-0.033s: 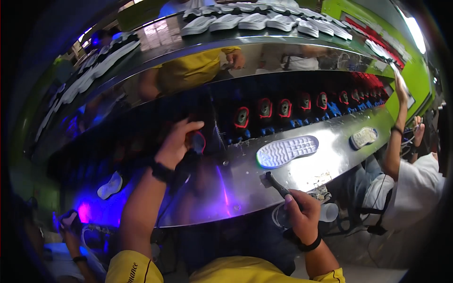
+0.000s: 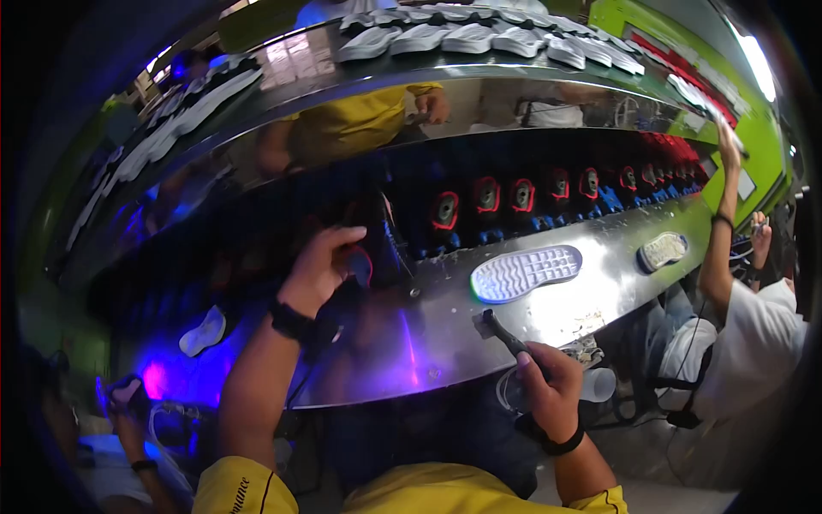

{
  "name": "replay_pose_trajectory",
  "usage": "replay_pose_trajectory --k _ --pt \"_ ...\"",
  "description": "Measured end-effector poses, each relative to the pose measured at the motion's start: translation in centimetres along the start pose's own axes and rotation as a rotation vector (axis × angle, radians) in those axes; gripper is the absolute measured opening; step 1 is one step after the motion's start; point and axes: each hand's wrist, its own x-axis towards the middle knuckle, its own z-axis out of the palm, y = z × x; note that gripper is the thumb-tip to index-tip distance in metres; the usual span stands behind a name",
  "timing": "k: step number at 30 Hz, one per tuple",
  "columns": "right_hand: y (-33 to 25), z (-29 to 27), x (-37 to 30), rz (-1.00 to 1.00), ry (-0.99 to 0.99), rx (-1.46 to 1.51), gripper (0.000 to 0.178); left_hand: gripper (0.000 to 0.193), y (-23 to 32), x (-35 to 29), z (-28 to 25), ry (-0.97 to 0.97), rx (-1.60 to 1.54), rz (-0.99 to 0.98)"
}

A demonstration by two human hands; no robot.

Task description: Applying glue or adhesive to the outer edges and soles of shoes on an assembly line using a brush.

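In my right hand point(image 2: 550, 387) is a short dark-handled brush point(image 2: 505, 334), its head over the front edge of the metal bench. My left hand point(image 2: 318, 267) is curled round a dark shoe upper with a red edge point(image 2: 360, 264), in shadow and partly hidden by the fingers. Beyond the brush, a white shoe sole point(image 2: 527, 274) lies tread up on the metal bench point(image 2: 449, 343). Farther right rests a smaller-looking sole point(image 2: 663, 252).
Several red-rimmed dark shoes point(image 2: 488, 195) stand in a row in the recess behind the bench. White soles point(image 2: 467, 38) line the upper shelf. Another sole point(image 2: 203, 331) lies at left under purple light. A co-worker's raised arm point(image 2: 719, 231) is at right, another co-worker's hand point(image 2: 128, 420) at lower left.
The whole view has shifted slightly. My left hand, with the red-edged upper, sits marginally lower. My right hand and the brush stay almost in place.
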Motion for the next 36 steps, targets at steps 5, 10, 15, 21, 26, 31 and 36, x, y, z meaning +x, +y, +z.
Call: replay_pose_trajectory --k 5,10,15,21,26,31,36 --pt "-1.4 2.9 -0.5 -0.060 -0.114 -0.092 0.026 0.048 0.1 -11.2 2.0 0.087 0.039 0.166" --pt "-2.0 6.2 -0.8 -0.071 -0.186 -0.158 0.026 0.076 -2.2 -17.7 1.5 0.314 0.888 0.683" --pt "-1.5 9.0 -1.1 0.044 -0.343 -0.124 0.028 0.084 -7.5 -21.9 -0.3 0.390 1.070 0.726" --pt "0.4 12.3 -1.4 0.148 -0.469 -0.033 0.028 0.080 -10.2 -26.5 0.3 0.361 1.323 0.838" --pt "1.1 15.2 -1.8 0.133 -0.478 -0.111 0.030 0.070 -12.0 -27.5 -0.3 0.359 1.400 0.883" --pt "1.9 16.2 -2.4 0.098 -0.459 -0.140 0.030 0.066 -12.6 -27.8 -0.8 0.356 1.394 0.877" --pt "1.4 15.3 -4.4 0.123 -0.496 -0.069 0.028 0.066 -13.1 -27.7 -1.4 0.370 1.365 0.901"
